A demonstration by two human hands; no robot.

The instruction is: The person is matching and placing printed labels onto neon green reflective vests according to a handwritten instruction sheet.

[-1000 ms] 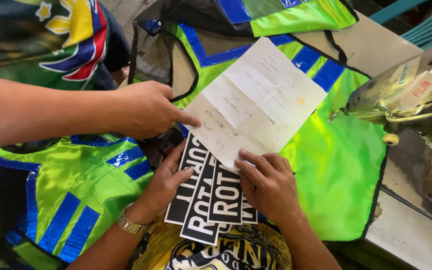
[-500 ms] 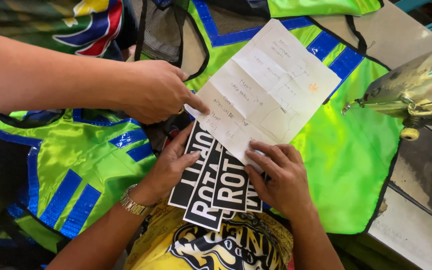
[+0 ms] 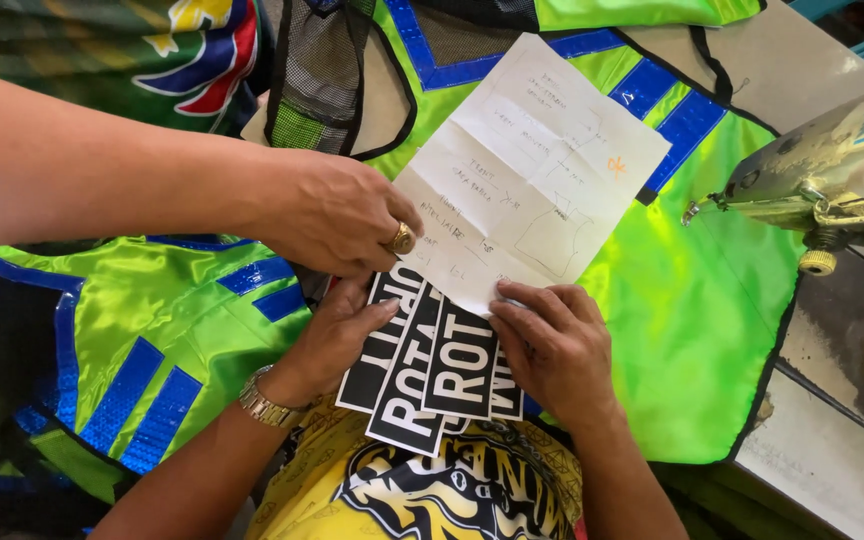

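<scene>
Head view: both hands flat on a fan of black patches (image 3: pixel 430 365) with white letters, lying on a green vest (image 3: pixel 692 300) at the table's near edge. Left hand (image 3: pixel 337 335) open, fingers spread, pressing the left patches; right hand (image 3: pixel 552 345) open, palm down on the right ones, fingertips touching a creased handwritten note (image 3: pixel 532 170). Another person's hand (image 3: pixel 337 215), wearing a ring, pinches that note's lower edge. Step looks like sorting patches against the note; next needs lifting one patch clear. Sewing machine (image 3: pixel 832 170) sits at right.

Bright green vests (image 3: pixel 697 300) with blue reflective strips cover the table (image 3: pixel 812 60); a sewing machine (image 3: pixel 832 170), apparently metal, stands right.
</scene>
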